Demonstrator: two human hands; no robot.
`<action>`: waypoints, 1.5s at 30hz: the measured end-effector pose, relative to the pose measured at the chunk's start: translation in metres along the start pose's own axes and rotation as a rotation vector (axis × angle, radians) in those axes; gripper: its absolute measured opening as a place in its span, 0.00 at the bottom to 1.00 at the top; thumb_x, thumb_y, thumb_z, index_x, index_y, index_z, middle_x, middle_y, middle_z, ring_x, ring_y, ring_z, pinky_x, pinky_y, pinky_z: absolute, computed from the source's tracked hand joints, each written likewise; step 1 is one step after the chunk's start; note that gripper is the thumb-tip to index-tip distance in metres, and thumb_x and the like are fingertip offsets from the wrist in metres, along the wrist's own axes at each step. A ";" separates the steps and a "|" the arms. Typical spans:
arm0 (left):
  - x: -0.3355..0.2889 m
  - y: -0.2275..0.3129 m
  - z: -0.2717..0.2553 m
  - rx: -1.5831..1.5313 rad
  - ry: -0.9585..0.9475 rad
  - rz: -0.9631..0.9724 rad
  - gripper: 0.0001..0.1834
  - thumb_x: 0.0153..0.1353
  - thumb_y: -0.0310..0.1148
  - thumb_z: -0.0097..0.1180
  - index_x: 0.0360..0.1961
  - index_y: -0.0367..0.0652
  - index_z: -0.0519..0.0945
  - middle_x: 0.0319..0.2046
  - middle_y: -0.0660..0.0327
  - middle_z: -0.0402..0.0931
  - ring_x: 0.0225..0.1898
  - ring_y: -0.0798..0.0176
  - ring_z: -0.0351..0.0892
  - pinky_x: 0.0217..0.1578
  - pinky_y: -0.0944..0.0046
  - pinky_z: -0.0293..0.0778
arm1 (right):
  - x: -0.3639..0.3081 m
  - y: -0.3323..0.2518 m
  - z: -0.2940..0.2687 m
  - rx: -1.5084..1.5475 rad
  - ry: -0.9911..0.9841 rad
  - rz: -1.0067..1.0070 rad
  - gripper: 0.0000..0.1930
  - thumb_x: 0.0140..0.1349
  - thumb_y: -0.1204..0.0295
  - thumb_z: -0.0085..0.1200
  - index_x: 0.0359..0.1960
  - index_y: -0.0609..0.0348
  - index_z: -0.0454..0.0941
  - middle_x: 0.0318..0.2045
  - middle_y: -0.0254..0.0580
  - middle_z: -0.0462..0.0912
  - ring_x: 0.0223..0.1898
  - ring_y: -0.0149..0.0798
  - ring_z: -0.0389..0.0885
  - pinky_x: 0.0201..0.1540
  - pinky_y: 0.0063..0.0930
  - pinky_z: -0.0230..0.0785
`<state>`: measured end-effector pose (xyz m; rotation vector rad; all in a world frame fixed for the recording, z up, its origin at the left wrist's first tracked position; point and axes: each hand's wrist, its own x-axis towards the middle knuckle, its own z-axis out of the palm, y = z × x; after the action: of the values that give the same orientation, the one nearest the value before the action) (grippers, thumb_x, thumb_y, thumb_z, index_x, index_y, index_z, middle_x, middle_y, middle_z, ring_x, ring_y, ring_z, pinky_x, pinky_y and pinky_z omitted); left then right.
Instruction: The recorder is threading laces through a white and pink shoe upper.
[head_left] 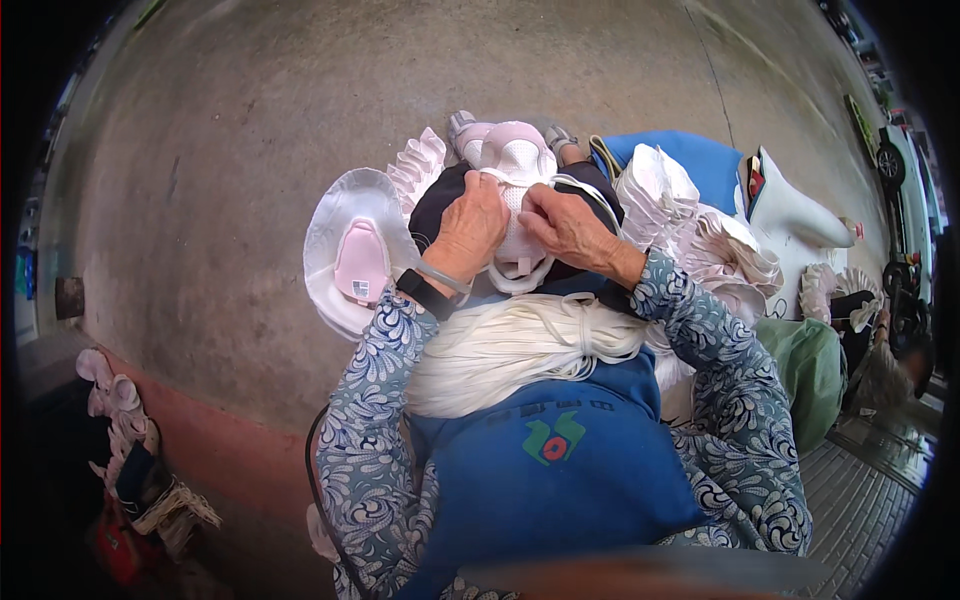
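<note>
You are holding a white moulded mask cup (517, 215) on your lap, over the dark cloth (440, 195) covering your knees. The cup is lying dome-up: pale pink at the far end, white mesh texture across the middle, and a rounded white rim showing at the near edge. A white elastic strap (572, 187) is looping out from under your fingers toward the right side of the cup.

Your left hand (468, 228) is curling over the cup's left flank, fingers pressed together and bent down onto it. A dark watch and a grey band are sitting on that wrist. Your right hand (570, 228) is lying against the cup's right side, fingertips pinching at the strap and the mesh; the exact contact point is hidden by the fingers.

A thick bundle of white elastic cords (520, 350) is draping across your blue apron (560, 470), just below both wrists. To the left, a white shallow bowl-shaped piece (335, 215) is holding one pink mask (361, 264). Stacks of white mask cups (700, 240) are piling up to the right.
</note>
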<state>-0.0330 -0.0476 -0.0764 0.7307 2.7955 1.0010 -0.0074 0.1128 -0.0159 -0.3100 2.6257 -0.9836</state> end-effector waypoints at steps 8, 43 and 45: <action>0.007 0.001 -0.015 -0.060 -0.041 -0.002 0.09 0.58 0.26 0.47 0.38 0.35 0.66 0.36 0.44 0.66 0.33 0.40 0.76 0.32 0.49 0.75 | 0.031 0.018 0.010 -0.304 0.073 -0.068 0.11 0.55 0.68 0.54 0.26 0.65 0.76 0.25 0.55 0.78 0.27 0.49 0.79 0.31 0.39 0.71; -0.019 0.037 -0.032 -0.216 0.199 0.009 0.07 0.55 0.28 0.52 0.28 0.35 0.71 0.23 0.52 0.69 0.26 0.48 0.70 0.30 0.55 0.67 | -0.088 -0.026 -0.049 0.777 -0.438 0.198 0.10 0.55 0.71 0.45 0.20 0.64 0.72 0.13 0.31 0.68 0.18 0.24 0.66 0.19 0.23 0.58; -0.024 0.045 -0.038 -0.589 -0.244 -0.478 0.26 0.66 0.49 0.40 0.29 0.35 0.76 0.26 0.55 0.77 0.23 0.66 0.75 0.26 0.67 0.71 | -0.115 -0.055 -0.053 0.869 -0.566 -0.007 0.09 0.55 0.74 0.46 0.19 0.63 0.70 0.15 0.32 0.70 0.19 0.25 0.67 0.21 0.22 0.59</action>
<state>-0.0017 -0.0503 -0.0206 0.0919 2.1291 1.4005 0.0841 0.1394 0.0840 -0.3088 1.5253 -1.6254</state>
